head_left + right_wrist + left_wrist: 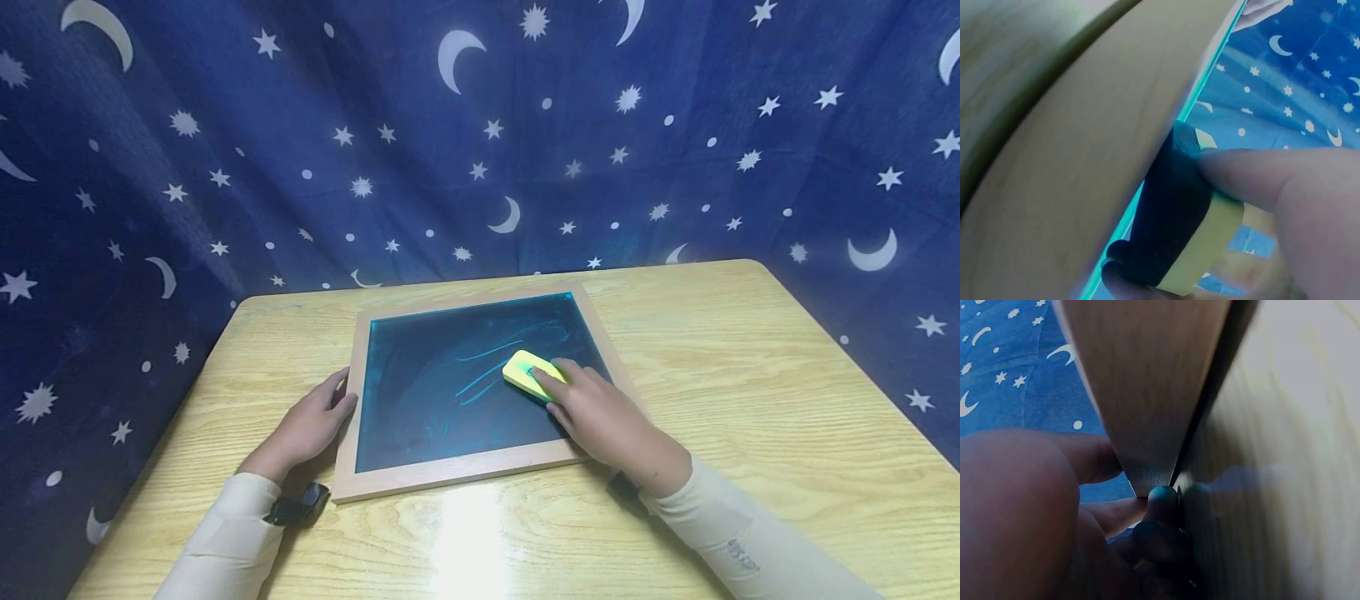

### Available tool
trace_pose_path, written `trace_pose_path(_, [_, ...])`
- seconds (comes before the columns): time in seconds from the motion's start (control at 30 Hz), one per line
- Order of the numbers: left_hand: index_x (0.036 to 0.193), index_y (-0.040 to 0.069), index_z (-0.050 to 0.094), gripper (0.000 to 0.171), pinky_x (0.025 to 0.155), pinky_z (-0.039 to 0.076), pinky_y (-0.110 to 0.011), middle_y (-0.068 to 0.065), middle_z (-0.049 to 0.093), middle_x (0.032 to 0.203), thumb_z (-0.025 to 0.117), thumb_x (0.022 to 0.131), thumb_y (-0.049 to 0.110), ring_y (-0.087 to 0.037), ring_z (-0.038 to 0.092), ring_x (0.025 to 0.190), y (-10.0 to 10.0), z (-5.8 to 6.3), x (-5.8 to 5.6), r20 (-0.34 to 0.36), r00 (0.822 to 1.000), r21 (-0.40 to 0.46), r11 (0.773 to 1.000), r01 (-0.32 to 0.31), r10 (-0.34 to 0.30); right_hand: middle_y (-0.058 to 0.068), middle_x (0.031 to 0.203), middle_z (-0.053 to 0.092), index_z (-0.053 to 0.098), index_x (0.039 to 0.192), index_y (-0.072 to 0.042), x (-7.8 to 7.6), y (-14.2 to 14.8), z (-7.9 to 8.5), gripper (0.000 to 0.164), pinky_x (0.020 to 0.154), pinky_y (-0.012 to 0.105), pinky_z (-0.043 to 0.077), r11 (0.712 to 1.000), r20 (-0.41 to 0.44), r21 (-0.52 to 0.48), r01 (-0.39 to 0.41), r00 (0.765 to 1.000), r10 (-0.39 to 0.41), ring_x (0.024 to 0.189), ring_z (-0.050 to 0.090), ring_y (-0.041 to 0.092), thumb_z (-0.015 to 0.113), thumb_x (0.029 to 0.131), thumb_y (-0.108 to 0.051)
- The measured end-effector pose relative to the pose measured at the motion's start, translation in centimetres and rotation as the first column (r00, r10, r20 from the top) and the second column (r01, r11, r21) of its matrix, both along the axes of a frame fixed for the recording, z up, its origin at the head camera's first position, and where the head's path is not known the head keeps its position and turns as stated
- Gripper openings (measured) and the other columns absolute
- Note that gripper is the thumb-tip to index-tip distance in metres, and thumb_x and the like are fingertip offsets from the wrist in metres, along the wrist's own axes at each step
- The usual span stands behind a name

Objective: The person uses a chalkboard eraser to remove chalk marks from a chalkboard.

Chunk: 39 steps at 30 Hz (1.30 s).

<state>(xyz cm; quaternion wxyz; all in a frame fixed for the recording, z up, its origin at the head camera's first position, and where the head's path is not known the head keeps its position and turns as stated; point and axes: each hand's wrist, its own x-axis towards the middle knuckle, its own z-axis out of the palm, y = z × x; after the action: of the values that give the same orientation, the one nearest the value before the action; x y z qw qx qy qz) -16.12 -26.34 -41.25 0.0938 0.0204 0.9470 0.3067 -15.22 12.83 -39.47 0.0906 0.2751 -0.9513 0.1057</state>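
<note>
A small chalkboard in a light wooden frame lies on the table, with several thin blue-green chalk strokes near its middle. My right hand grips a yellow chalkboard eraser over the right part of the board, index finger along its top. The right wrist view shows the dark felt side of the eraser close against the board, thumb on one side. At the board's left edge, my left hand holds the wooden frame, its thumb and fingertips around that edge.
The light wood-grain table extends on both sides of the board. A dark blue curtain with white moons and stars stands behind the table and at its sides. Dark straps sit on the wrists over pale sleeves.
</note>
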Motion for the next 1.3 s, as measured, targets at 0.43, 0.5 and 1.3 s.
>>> trace_pose_path(0.43, [0.158,-0.001,0.02,0.06,0.113,0.036,-0.062,-0.031,0.036,0.155,0.035,0.109,0.031,-0.049,0.043,0.139,0.0,0.1,0.0,0.0,1.0,-0.005,1.0,0.001,-0.001,0.027,0.129,0.06,0.059,0.14,-0.009,-0.8,1.4,0.5,0.048,0.083,0.052,0.059,0.996,0.015,0.018,0.089,0.996,-0.089,0.104,0.065,0.041,0.071,0.093,-0.014])
trace_pose_path(0.5, [0.158,-0.001,0.02,0.06,0.113,0.036,-0.062,-0.031,0.036,0.155,0.035,0.109,0.031,-0.049,0.043,0.139,0.0,0.1,0.0,-0.001,1.0,-0.005,1.0,0.002,-0.002,0.027,0.129,0.059,0.058,0.14,-0.009,-0.8,1.5,0.5,0.049,0.081,0.052,0.06,0.994,0.019,0.017,0.104,0.994,-0.104,0.103,0.065,0.041,0.071,0.093,-0.014])
trace_pose_path(1.3, [0.158,-0.002,0.02,0.06,0.114,0.033,-0.064,-0.032,0.032,0.157,0.034,0.11,0.031,-0.051,0.037,0.141,-0.2,0.1,-0.1,-0.007,1.0,0.006,1.0,0.025,-0.025,0.025,0.135,0.058,0.057,0.14,-0.013,-0.9,0.6,0.0,0.047,0.083,0.051,0.059,0.989,-0.045,0.066,0.132,0.991,-0.129,0.102,0.065,0.042,0.069,0.095,-0.016])
